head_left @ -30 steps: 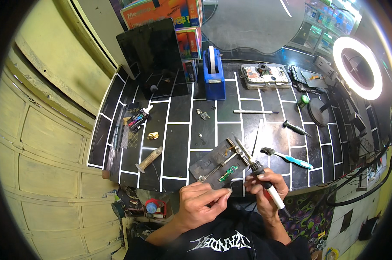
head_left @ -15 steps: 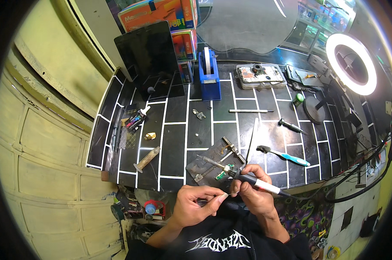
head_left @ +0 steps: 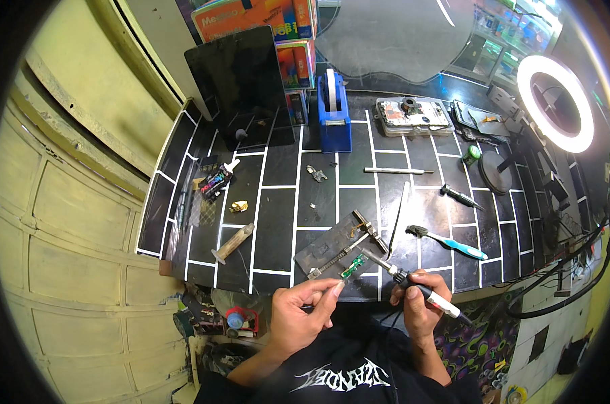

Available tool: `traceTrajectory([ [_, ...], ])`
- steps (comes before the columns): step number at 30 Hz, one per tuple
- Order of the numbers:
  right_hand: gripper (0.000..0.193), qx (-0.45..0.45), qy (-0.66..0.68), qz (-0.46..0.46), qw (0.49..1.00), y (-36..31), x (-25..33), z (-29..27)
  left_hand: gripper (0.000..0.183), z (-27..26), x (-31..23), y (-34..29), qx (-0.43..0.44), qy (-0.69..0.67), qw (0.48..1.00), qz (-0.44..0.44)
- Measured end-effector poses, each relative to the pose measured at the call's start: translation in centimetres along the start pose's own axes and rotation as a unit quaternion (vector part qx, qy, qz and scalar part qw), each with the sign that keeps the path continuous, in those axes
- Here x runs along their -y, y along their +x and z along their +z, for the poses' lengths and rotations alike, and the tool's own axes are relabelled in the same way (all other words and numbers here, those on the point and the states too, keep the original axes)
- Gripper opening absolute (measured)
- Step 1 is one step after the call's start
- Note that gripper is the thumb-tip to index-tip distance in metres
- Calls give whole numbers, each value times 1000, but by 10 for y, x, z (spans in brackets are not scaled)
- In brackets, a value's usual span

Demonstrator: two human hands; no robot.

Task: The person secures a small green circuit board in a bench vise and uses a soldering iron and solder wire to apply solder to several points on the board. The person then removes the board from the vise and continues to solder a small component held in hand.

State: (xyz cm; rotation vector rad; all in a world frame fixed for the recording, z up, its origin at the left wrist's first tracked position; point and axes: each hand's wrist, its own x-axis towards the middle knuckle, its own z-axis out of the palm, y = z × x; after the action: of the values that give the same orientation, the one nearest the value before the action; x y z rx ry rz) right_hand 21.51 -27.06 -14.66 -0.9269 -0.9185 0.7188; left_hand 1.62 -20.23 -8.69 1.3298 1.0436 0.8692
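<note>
In my right hand is a soldering iron with a black and white handle, gripped like a pen. Its metal tip points up and left, close to the upper end of a small green circuit board. That board lies on a dark metal clamp holder at the table's near edge. My left hand is closed in a pinch just below the board's lower end. A thin wire sits between thumb and forefinger, though barely any of it shows now.
Right of the holder lie tweezers, a blue toothbrush and a screwdriver. A syringe-like tube rests left. Farther back stand a blue tape dispenser, a dark tablet-like panel and a ring light.
My hands have moved apart. The soldering iron has shifted right, its tip now by the board's upper end. My right fingers have left the wire; my left fingertips have risen toward the board.
</note>
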Motion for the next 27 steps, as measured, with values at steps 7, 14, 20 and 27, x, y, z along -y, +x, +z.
traceTrajectory([
  [7, 26, -52, -21, -19, 998, -4, 0, 4, 14, 11, 13, -13, -18, -43, 999, -18],
  [14, 28, -111, 10, -20, 994, -2, -4, 5, 7, 7, 8, -11, -62, 343, 902, 253],
  [20, 30, -146, 50, 0, 988, -4, -7, 4, 15, -7, 22, -2, -10, 494, 814, 306],
  [27, 30, -153, 41, -1, 987, -5, -9, 3, 13, -16, 12, 11, -15, 516, 797, 312],
])
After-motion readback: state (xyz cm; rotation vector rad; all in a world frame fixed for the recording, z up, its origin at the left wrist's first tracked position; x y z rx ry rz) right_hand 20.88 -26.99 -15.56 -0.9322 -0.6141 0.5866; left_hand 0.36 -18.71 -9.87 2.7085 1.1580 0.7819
